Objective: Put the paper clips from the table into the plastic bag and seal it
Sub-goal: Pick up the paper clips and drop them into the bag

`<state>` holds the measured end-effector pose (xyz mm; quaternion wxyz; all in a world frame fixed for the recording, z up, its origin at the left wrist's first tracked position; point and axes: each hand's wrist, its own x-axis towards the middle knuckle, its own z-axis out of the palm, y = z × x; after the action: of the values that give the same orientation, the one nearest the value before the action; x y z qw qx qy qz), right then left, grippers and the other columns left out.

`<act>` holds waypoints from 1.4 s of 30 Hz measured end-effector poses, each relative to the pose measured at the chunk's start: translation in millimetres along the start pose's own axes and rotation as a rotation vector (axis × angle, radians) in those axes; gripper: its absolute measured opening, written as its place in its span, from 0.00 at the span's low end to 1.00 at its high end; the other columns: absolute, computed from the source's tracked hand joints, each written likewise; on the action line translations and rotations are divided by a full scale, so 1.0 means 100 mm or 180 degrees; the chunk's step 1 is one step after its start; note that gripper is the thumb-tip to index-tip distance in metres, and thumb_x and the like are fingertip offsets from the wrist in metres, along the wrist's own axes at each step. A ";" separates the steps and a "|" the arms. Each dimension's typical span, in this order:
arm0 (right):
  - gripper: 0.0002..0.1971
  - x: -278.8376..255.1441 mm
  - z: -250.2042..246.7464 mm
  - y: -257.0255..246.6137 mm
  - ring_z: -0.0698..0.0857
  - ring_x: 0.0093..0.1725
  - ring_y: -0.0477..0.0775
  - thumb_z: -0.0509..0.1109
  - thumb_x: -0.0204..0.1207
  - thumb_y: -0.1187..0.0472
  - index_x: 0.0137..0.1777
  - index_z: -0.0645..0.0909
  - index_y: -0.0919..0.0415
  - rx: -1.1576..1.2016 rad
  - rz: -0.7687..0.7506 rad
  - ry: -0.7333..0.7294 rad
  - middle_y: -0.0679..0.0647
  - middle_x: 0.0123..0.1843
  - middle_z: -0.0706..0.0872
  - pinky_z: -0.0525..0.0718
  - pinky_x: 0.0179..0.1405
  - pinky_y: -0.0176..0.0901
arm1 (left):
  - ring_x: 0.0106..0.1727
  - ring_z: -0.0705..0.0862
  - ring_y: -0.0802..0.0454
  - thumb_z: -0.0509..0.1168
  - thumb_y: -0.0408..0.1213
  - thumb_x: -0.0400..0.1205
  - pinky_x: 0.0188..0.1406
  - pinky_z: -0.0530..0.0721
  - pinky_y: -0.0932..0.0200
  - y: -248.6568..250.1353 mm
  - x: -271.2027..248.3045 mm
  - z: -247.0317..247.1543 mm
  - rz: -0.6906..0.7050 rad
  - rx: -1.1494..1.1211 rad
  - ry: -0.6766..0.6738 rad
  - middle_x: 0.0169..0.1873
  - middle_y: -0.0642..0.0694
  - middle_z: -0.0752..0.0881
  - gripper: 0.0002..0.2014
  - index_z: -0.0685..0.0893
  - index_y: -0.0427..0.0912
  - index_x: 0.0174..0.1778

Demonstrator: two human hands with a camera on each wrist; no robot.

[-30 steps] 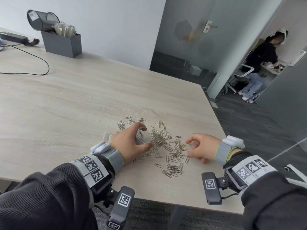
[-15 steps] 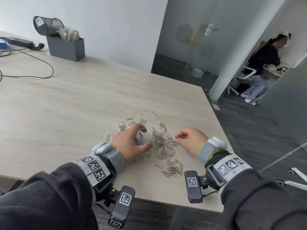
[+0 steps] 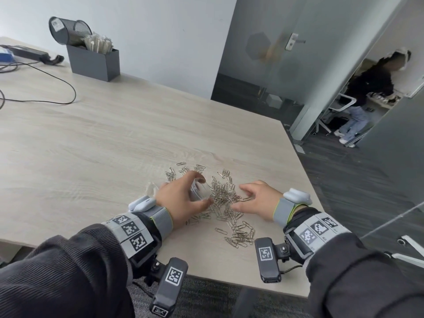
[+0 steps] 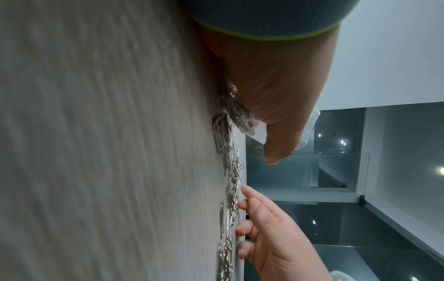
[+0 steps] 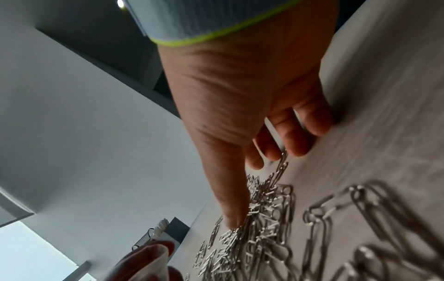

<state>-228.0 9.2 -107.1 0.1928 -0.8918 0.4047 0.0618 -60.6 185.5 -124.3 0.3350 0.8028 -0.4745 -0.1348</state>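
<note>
A loose heap of silver paper clips (image 3: pixel 226 196) lies on the light wooden table (image 3: pixel 96 143), with more strewn toward the near edge (image 3: pixel 241 237). My left hand (image 3: pixel 183 198) grips the clear plastic bag (image 3: pixel 199 188), its mouth held open toward the heap; the bag's tail (image 3: pixel 151 188) trails behind the wrist. The left wrist view shows several clips inside the bag (image 4: pixel 240 114). My right hand (image 3: pixel 254 198) rests on the table just right of the heap, fingers spread, thumb (image 5: pixel 230 199) and fingertips (image 5: pixel 298 146) touching the clips (image 5: pixel 269 218).
A dark grey box (image 3: pixel 94 63) with a tilted mesh cup (image 3: pixel 68 31) stands at the far back left, beside cables (image 3: pixel 46 88) and a black device. The table's right edge (image 3: pixel 302 171) drops to dark floor. A person (image 3: pixel 369 95) stands beyond the open door.
My right hand slid leftward from the table's right side into the heap and spread its fingers over the clips. The left hand stayed holding the bag.
</note>
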 end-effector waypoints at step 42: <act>0.08 -0.06 0.09 -0.93 0.80 0.27 0.56 0.73 0.70 0.69 0.37 0.86 0.54 0.2318 -0.0999 0.0145 0.50 0.28 0.84 0.80 0.28 0.47 | 0.47 0.87 0.49 0.69 0.64 0.71 0.55 0.78 0.52 -0.14 0.09 0.12 0.0171 0.0074 -0.0020 0.33 0.59 0.80 0.26 0.76 0.54 0.59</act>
<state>-162.1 72.6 -86.3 0.4945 -0.8172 0.2631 -0.1358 -53.3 176.9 -141.6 0.3276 0.7932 -0.4984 -0.1228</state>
